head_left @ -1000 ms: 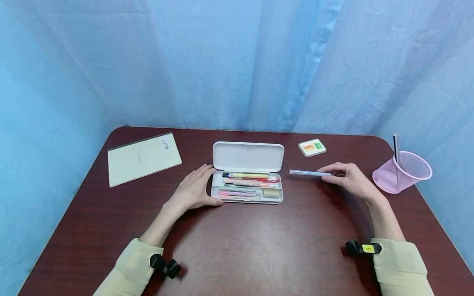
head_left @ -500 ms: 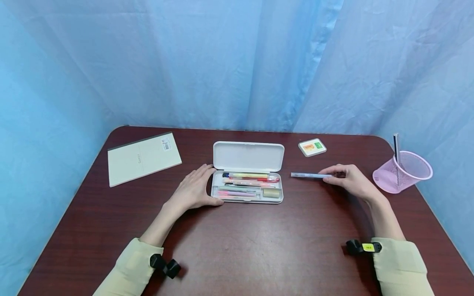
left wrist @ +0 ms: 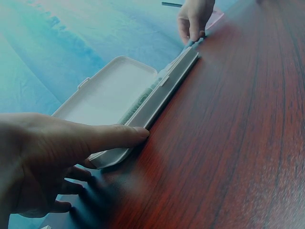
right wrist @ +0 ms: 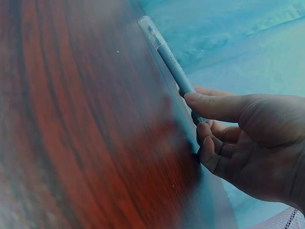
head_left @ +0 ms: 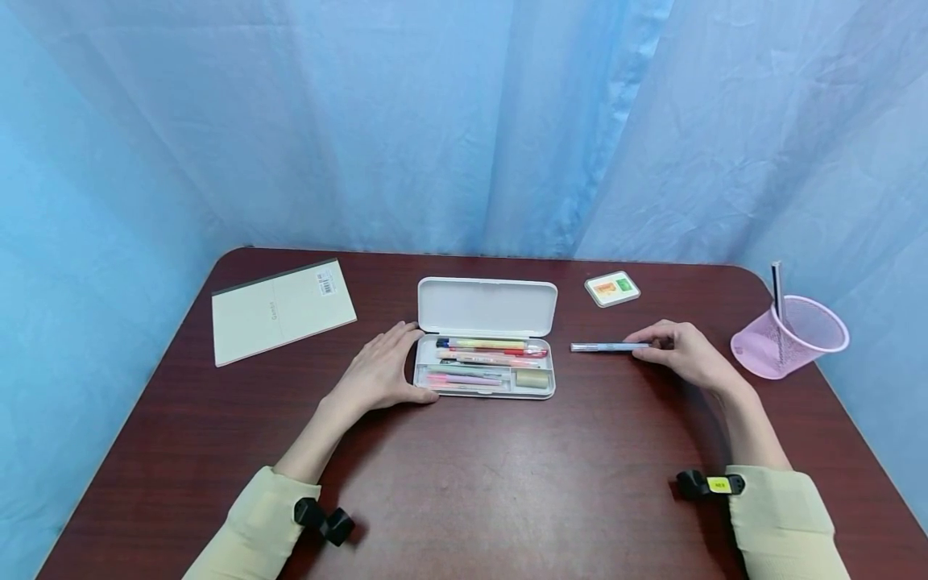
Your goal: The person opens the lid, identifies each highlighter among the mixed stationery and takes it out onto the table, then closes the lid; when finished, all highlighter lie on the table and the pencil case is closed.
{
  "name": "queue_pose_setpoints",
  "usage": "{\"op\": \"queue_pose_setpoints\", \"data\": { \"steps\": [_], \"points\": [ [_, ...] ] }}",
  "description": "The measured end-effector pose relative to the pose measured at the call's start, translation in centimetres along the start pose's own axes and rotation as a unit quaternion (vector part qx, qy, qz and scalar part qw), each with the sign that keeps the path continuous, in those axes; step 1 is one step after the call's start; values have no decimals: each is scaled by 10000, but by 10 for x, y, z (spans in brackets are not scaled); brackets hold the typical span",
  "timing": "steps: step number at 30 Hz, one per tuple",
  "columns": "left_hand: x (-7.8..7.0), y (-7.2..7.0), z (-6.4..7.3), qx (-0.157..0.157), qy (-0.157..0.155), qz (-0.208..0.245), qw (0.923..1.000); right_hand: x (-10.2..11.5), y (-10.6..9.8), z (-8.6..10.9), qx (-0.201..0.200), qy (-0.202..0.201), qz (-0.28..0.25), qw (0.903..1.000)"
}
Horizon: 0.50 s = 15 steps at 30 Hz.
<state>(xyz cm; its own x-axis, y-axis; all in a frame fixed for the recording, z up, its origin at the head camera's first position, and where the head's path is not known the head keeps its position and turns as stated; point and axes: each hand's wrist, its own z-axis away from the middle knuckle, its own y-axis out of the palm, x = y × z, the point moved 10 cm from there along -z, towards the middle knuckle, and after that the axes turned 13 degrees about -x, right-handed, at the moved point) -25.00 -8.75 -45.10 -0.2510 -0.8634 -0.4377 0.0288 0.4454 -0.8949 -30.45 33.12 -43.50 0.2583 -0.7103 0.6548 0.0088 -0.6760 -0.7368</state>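
A white pencil case point(head_left: 487, 308) lies with its lid up, holding several pens point(head_left: 482, 345) and a beige block point(head_left: 532, 379). My left hand point(head_left: 377, 369) grips its left end, the thumb along the front edge and the fingers towards the back corner. In the left wrist view that thumb presses the case's front wall point(left wrist: 164, 95). To the right of the case, my right hand point(head_left: 681, 350) pinches a slim pen point(head_left: 605, 347) by one end, between thumb and fingers. The right wrist view shows the pen's clear cap point(right wrist: 151, 32) and grey-blue barrel point(right wrist: 175, 69).
A cream notebook point(head_left: 283, 312) lies at the back left of the dark wooden table point(head_left: 507, 483). Behind the pen rests a small flat clear case point(head_left: 612, 289) with orange and green pieces. A pink mesh pen cup point(head_left: 761, 346) leans at the right edge, a dark stick-like item point(head_left: 777, 290) inside.
The pen in my right hand has shifted slightly right and nearer to me, lying more level. My left hand and the pencil case have stayed in place.
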Motion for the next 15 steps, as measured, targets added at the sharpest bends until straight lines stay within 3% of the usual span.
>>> {"op": "queue_pose_setpoints", "data": {
  "steps": [7,15],
  "points": [
    [0,-1,-1,-40,30,-10,10000,1,1,0,-35,-172,189,9997],
    [-1,-1,0,-13,12,1,10000,-3,3,-1,-16,-33,255,9997]
  ]
}}
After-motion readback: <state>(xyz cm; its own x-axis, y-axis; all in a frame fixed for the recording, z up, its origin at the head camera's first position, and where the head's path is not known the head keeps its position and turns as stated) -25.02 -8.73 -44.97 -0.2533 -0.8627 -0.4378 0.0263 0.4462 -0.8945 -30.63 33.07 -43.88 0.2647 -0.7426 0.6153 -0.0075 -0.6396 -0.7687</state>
